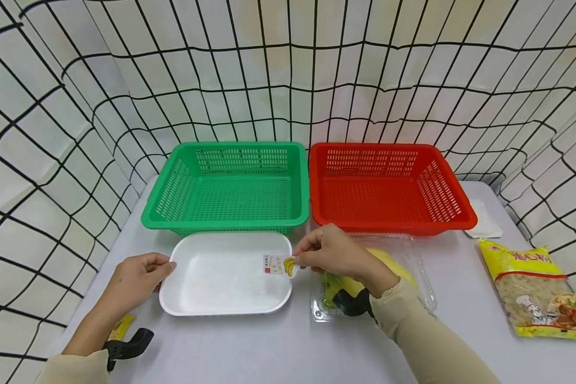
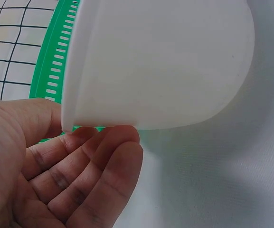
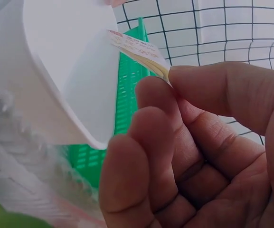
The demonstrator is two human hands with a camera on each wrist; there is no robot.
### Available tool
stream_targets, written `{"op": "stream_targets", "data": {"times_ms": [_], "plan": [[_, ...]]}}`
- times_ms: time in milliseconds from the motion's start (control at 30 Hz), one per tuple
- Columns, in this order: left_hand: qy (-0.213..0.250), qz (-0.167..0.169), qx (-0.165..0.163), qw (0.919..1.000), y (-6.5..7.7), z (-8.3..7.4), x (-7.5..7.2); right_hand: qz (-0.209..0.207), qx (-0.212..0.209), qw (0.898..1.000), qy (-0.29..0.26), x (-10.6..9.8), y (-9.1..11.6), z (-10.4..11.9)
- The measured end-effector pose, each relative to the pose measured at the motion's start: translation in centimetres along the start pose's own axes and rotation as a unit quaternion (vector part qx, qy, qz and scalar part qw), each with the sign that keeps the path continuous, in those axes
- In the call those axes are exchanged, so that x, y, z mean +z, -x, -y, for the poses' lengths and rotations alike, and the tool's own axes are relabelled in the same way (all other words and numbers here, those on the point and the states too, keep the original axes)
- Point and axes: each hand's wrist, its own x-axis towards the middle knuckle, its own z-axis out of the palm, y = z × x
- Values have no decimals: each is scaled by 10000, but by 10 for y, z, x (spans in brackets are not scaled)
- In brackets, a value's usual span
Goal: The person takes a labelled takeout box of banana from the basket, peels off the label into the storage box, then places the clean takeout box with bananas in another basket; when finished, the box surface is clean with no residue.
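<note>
A shallow white plastic tray with rounded corners lies in front of the green basket. My left hand holds its left rim; in the left wrist view the thumb is at the rim and the fingers are against the outer wall. Between thumb and index finger, my right hand pinches a small banana-printed label, which extends over the tray's right side. The right wrist view shows the label edge-on and slightly bent. Below the right wrist sits a clear plastic box with yellow and green contents, partly hidden.
Behind the tray stand a green basket and a red basket. At the right lies a yellow printed bag, near a white paper. A yellow packet shows beside the left wrist. Black wire mesh encloses the table.
</note>
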Motion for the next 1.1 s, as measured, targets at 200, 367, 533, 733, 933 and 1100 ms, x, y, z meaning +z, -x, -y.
{"op": "stream_targets", "data": {"times_ms": [200,367,533,733,933,1100], "plan": [[-34,-37,7,10000,0,-1,1,132,93,9998,-70,7,-10,4],[-40,-36,-7,10000,0,-1,1,196,93,9998,30,15,-16,4],[3,-7,-69,10000,0,0,0,287,130,9994,140,24,-23,5],[4,-9,-51,10000,0,1,0,348,184,9988,281,34,-26,7],[31,-3,-55,10000,-1,0,0,378,269,9987,201,42,-27,5],[60,2,-107,9999,-1,-1,1,340,321,9988,124,47,-29,4]]}}
